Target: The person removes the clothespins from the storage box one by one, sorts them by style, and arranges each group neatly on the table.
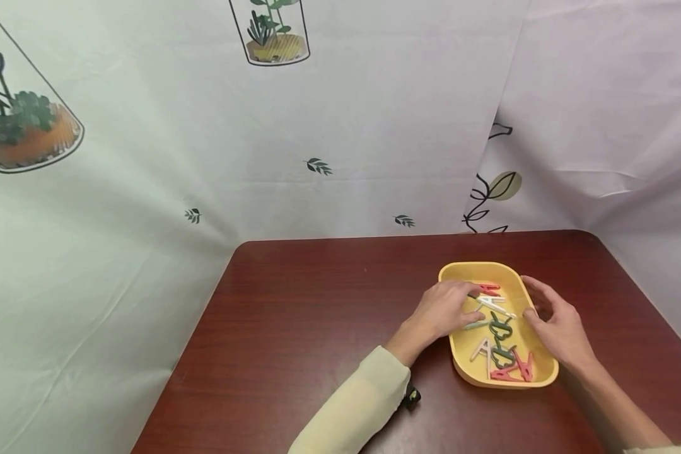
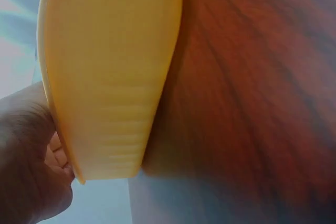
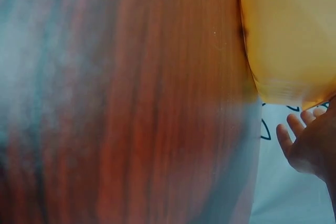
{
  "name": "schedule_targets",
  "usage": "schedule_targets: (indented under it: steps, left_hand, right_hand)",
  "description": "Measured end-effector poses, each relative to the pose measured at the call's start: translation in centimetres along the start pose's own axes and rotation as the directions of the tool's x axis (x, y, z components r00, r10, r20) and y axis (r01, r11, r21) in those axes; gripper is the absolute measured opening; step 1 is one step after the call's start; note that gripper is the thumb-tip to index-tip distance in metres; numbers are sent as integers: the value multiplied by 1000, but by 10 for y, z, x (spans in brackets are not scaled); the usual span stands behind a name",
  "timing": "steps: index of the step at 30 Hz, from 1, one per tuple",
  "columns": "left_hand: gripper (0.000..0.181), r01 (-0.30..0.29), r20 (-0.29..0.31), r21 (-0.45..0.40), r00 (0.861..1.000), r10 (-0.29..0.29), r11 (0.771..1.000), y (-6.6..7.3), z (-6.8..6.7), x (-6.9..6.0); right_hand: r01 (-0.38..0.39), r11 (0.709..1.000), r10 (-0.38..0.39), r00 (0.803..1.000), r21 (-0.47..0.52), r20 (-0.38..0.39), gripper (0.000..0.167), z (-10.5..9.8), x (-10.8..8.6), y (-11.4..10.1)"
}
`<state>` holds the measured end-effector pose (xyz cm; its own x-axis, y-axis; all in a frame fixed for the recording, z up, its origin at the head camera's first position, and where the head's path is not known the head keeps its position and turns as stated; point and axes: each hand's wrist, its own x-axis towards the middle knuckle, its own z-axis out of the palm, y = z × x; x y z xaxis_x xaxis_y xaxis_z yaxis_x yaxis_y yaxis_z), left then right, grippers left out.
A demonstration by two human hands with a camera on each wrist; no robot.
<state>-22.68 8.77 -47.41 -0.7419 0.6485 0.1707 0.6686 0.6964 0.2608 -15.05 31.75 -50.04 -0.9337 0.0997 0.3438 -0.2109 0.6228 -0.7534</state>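
Observation:
A yellow tray holds several small clips. Red clothespins lie at its near end, beside a pale pink clothespin and dark green shaped clips. White clothespins and another red one are farther back. My left hand reaches over the left rim, thumb and fingers apart above the clips; its fingertips are partly hidden. At the right rim, my right hand rests with its thumb over the edge. In the right wrist view its fingers are loosely spread beside the tray.
The tray stands on the right part of a dark red-brown wooden table. A small black object shows by the left sleeve. Behind the table hangs a pale cloth printed with plants.

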Motion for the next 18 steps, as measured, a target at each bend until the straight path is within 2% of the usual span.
schedule_targets:
  steps: [7, 10, 14, 18]
  left_hand:
    - [46, 55, 97, 114, 993, -67, 992, 13, -1, 12]
    - [44, 74, 116, 173, 989, -95, 982, 17, 1, 14]
    - [31, 69, 133, 266, 985, -107, 962, 20, 4, 17]
    - [35, 56, 150, 341, 982, -113, 938, 23, 7, 18]
  right_hand:
    - [4, 1000, -4, 1000, 0, -2, 60, 1, 0, 2]
    - [5, 1000, -5, 1000, 1, -2, 60, 2, 0, 3]
    - [3, 1000, -3, 1000, 1, -5, 61, 2, 1, 2]
    - [1, 1000, -1, 1000, 1, -3, 61, 0, 1, 2]
